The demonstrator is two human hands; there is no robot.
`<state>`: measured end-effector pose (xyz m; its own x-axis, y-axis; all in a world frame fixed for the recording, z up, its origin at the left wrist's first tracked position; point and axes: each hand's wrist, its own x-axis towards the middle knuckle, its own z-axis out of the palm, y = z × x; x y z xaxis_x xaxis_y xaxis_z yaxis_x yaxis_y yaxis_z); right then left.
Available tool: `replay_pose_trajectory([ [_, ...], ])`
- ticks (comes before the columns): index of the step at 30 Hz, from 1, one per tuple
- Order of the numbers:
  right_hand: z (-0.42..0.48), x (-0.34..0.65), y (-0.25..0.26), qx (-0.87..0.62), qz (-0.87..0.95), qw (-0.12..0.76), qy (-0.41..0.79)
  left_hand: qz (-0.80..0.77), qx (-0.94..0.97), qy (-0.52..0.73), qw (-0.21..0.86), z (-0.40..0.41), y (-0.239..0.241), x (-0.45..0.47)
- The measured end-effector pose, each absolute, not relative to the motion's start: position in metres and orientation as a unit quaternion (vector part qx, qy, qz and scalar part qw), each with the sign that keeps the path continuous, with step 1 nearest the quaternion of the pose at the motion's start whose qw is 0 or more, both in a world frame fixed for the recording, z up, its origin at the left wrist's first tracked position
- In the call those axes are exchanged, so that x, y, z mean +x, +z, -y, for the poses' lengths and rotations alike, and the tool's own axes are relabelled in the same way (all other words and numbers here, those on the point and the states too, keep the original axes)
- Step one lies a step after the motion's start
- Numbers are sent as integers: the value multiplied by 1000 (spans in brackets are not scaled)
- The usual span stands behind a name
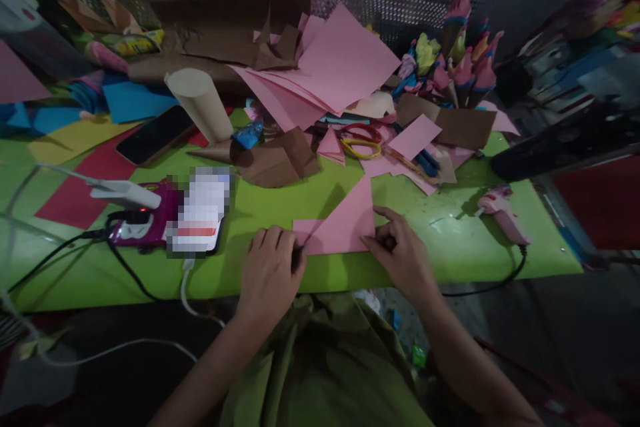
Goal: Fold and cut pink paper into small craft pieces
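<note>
Pink paper (350,228) btwn L hand (270,270) (at L end, grip unclear) & R hand (404,253) pinching edge.

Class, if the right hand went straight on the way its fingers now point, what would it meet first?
Most likely the right hand would first meet the folded pink paper, which it already appears to touch, though exact depth is hard to judge.

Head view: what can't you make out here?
All in the head view:
Folded paper: lower left corner, hidden by the left hand.
Right hand: inner fingers, lost in shadow.
Lit phone screen: blurred by pixel blocks.
Glue gun cord: far end, hidden by the right forearm.
</note>
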<state>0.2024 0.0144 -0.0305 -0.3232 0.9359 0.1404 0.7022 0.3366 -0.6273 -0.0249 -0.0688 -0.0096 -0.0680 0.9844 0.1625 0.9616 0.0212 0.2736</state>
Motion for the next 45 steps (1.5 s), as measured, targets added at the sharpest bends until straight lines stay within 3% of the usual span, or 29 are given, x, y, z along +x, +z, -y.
replay_pose_trajectory([
  [8, -14, 194, -28, -504, 829, 192, 145, -631, 749, 203, -4, 73, -20, -22],
  [11, -15, 195, -27, -492, 839, 189, 133, -557, 808, 190, 24, 75, -23, -18],
  [16, -4, 195, -23, -482, 849, 206, 70, -565, 810, 148, 47, 78, -23, -12],
  [21, 22, 190, -24, -328, 926, 169, 73, -559, 819, 121, 41, 83, -25, -12],
  [25, 32, 205, -35, -323, 932, 157, 59, -558, 822, 106, 37, 87, -28, -15],
  [34, 34, 221, -42, -343, 920, 187, 23, -590, 802, 93, 13, 106, -21, -30],
  [45, 53, 232, -52, -322, 884, 338, 26, -573, 785, 235, 16, 124, -17, -37],
])
